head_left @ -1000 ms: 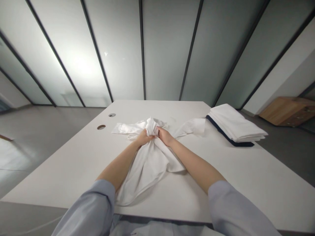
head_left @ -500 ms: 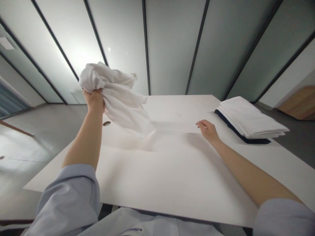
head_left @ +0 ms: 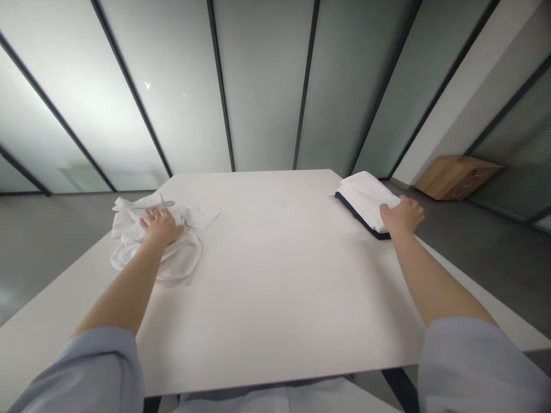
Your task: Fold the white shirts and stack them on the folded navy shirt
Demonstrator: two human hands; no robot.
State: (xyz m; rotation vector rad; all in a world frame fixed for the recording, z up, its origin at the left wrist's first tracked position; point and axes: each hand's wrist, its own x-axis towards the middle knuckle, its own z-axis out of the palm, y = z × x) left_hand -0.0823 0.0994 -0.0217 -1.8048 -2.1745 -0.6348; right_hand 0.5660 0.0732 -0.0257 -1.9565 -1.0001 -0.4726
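Note:
A crumpled white cloth garment (head_left: 181, 265) lies in a loose heap on the left of the white table (head_left: 275, 298). My left hand (head_left: 161, 226) rests on top of it, fingers spread. On the right, a folded white cloth stack (head_left: 365, 192) sits over a dark navy folded cloth (head_left: 364, 221). My right hand (head_left: 402, 215) is at the near right corner of this stack, thumb and fingers apart; whether it presses on the cloth I cannot tell.
Frosted glass panels (head_left: 262, 86) with dark frames stand behind the table. A wooden cabinet (head_left: 451, 176) is on the grey floor at the far right. Dark table legs show below the near edge.
The white garment went from my left hand's raised grip down onto the table, and that hand opened. My right hand moved right to the folded stack and opened. The view turned right.

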